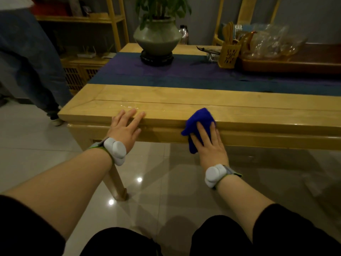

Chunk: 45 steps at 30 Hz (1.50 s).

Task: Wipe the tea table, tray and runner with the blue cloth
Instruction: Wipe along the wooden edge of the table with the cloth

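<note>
Blue cloth (200,120) draped over tea table (166,100) front edge, R hand (208,143) flat on it, fingers straight, pressing, no pinch. Soft, light, bunches easily; prob best palmed mid-cloth. L hand (127,126) flat on the edge w/ fingers spread, holds nothing.

Your right hand (209,145) presses the blue cloth (198,126) flat against the near edge of the worktop (166,97), fingers (201,130) straight, the cloth draped over the lip. Your left hand (125,129) rests open on the same edge, well apart from the cloth. Further back a runner (184,74) crosses the worktop, bearing a potted plant (157,36), a carved tool holder (228,54) and, at the right, a tray (295,63) with clear glassware (273,43).
</note>
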Each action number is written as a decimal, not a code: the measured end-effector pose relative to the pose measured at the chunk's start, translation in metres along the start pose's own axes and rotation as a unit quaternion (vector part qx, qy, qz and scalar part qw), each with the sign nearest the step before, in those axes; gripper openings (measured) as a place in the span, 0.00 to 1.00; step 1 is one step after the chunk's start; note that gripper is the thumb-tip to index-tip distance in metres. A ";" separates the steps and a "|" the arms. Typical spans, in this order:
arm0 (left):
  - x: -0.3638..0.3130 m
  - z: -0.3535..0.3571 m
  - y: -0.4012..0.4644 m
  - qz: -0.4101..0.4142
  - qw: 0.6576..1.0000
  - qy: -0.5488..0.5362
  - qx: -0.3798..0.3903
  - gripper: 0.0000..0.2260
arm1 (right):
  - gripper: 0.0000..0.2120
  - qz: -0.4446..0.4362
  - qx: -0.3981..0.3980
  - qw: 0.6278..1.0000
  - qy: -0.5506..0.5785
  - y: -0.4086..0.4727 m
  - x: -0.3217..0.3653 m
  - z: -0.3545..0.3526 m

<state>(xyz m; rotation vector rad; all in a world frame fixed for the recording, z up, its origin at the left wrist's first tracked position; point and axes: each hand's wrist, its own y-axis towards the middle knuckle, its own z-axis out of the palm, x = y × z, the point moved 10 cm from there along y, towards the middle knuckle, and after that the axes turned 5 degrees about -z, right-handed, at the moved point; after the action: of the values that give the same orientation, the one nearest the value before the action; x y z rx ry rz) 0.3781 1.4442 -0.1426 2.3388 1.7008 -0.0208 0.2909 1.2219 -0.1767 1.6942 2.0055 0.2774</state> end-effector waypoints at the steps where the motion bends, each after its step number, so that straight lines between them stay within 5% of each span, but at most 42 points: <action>1: 0.000 0.000 0.000 -0.001 1.000 -0.004 0.003 0.24 | 0.39 -0.020 -0.012 1.000 0.007 0.010 0.014 -0.005; 8: 0.001 0.000 0.000 -0.013 1.000 -0.017 0.021 0.24 | 0.37 -0.096 0.032 0.995 -0.014 0.035 0.051 -0.007; 16: 0.002 0.002 0.001 0.001 1.000 -0.017 0.006 0.24 | 0.38 0.009 -0.015 1.000 -0.001 -0.008 -0.029 -0.021; 23: 0.003 0.002 0.002 -0.008 1.000 -0.019 0.017 0.24 | 0.30 -0.075 -0.023 0.993 0.093 0.045 0.050 -0.036; 28: 0.004 0.001 0.003 -0.001 1.000 -0.003 0.024 0.24 | 0.22 0.048 0.006 0.985 0.165 0.074 0.013 -0.044; 30: 0.004 0.001 0.002 0.001 1.000 0.004 0.022 0.23 | 0.19 0.100 0.033 0.986 0.132 0.074 -0.024 -0.046; 36: 0.006 0.002 0.004 0.000 1.000 0.009 0.030 0.23 | 0.19 0.232 0.272 0.933 0.032 0.076 -0.093 -0.027; 45: 0.008 -0.002 0.007 0.003 0.998 0.030 0.058 0.23 | 0.24 -0.061 0.228 0.969 0.069 0.134 0.072 -0.006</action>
<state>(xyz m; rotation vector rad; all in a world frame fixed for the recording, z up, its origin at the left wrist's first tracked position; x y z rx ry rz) 0.3871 1.4495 -0.1405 2.4506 1.7655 -0.0506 0.3961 1.3205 -0.1275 1.8445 2.4044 -0.1268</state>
